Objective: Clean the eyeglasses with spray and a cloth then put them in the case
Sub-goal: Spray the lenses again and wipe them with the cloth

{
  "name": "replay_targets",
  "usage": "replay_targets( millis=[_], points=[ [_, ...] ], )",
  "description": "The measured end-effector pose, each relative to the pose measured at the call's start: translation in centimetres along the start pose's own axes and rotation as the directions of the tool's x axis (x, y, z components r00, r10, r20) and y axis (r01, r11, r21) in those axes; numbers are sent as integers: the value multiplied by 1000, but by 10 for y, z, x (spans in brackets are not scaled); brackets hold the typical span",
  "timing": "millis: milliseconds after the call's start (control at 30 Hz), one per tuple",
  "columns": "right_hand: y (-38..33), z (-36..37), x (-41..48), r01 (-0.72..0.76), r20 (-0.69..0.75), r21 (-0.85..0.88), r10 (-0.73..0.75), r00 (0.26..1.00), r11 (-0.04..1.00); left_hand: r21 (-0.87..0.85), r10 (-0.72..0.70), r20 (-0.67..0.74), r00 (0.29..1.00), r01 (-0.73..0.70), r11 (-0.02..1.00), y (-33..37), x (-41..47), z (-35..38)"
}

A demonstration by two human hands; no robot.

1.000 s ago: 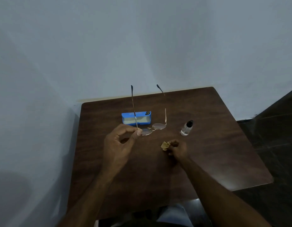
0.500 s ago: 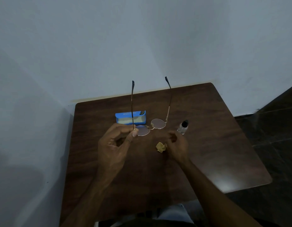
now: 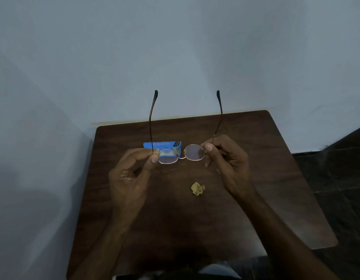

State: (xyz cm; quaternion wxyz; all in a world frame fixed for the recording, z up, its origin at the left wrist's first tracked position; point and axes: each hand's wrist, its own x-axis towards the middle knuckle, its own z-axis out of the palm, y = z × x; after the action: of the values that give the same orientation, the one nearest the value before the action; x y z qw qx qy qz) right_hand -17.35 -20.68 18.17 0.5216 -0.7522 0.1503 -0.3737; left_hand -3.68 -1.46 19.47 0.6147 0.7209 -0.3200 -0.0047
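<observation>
The eyeglasses (image 3: 194, 152) are held up above the tabletop (image 3: 276, 178), lenses toward the person and both temples unfolded, pointing to 12 o'clock; the left hand (image 3: 132, 178) pinches the frame at its left hinge between thumb and forefinger, and the right hand (image 3: 227, 162) pinches the right hinge the same way, the other fingers loosely curled.

At 11 o'clock from the glasses, partly seen through the left lens, a blue case (image 3: 165, 144) lies on the tabletop; I cannot tell whether it is open or what, if anything, is in it; at 5 o'clock from the glasses lies a small crumpled yellow cloth (image 3: 197, 189), well apart from both hands; no spray bottle shows, possibly hidden behind the right hand.

The likely trouble: both thumbs sit right at the lens rims, so a slip inward would smear the glass; the frame is thin wire, so pulling the hands apart or twisting could bend the bridge; with temples unfolded the glasses probably will not fit the narrow case.
</observation>
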Motion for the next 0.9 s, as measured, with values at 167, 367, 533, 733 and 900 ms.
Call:
replay_targets(
  millis=[167, 367, 533, 733, 900],
  points=[
    [-3, 1, 9, 99, 18, -176, -97, 995, 980, -669, -603, -40, 797, 427, 609, 23, -11, 34],
    [1, 0, 11, 157, 7, -272, -162, 987, 949, -731, -749, 226, 623, 617, 292, 41, -27, 66],
    [11, -2, 0, 126, -41, -286, -143, 989, 950, -757, -762, 229, 605, 603, 251, 37, -25, 81],
    [21, -4, -6, 123, -16, -302, -134, 991, 945, -790, -798, 199, 569, 575, 213, 30, -27, 95],
    [37, -24, -4, 63, 82, -307, -40, 996, 950, -789, -805, 168, 568, 567, 235, 21, -26, 98]
  ],
)
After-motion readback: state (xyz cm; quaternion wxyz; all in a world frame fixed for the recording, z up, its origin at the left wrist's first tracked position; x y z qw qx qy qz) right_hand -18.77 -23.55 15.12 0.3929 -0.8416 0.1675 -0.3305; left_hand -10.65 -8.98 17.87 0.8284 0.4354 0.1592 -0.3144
